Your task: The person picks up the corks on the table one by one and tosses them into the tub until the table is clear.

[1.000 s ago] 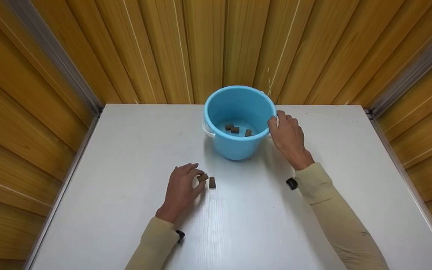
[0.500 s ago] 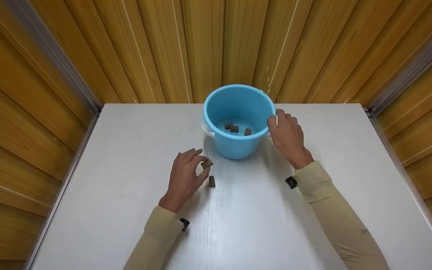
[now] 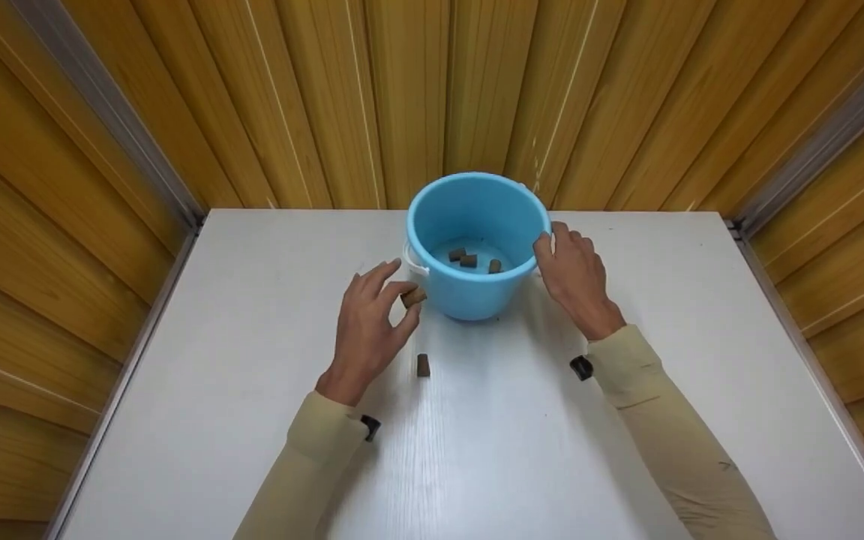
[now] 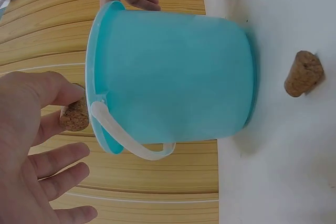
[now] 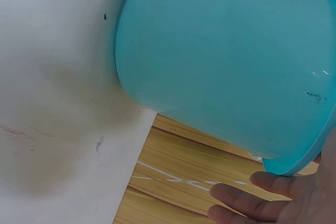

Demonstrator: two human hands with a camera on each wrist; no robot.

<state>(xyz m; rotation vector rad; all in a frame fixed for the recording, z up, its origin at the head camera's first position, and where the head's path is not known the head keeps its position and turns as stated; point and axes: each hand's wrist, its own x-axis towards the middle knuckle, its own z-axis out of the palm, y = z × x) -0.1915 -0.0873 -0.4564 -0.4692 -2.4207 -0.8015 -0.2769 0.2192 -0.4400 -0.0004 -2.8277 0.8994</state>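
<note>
My left hand (image 3: 364,326) pinches a brown cork (image 3: 413,298) between thumb and index finger, the other fingers spread. It is just left of a light blue bucket (image 3: 469,296); in the left wrist view the held cork (image 4: 75,116) is level with the bucket's rim. At the bucket's right side my right hand (image 3: 574,277) holds the rim, with some fingers extended along the outside in the right wrist view. Three corks (image 3: 468,261) lie on the bucket's floor. Another cork (image 3: 423,365) is on the white table in front of the bucket.
A white handle (image 3: 415,260) hangs on the bucket's left side. Behind the white table (image 3: 267,300) stands a wood-patterned wall (image 3: 409,97), with similar panels at both sides. The bucket is near the table's back edge.
My left hand has lifted its cork off the table and carried it forward to beside the bucket's rim. My right hand and the bucket stay put.
</note>
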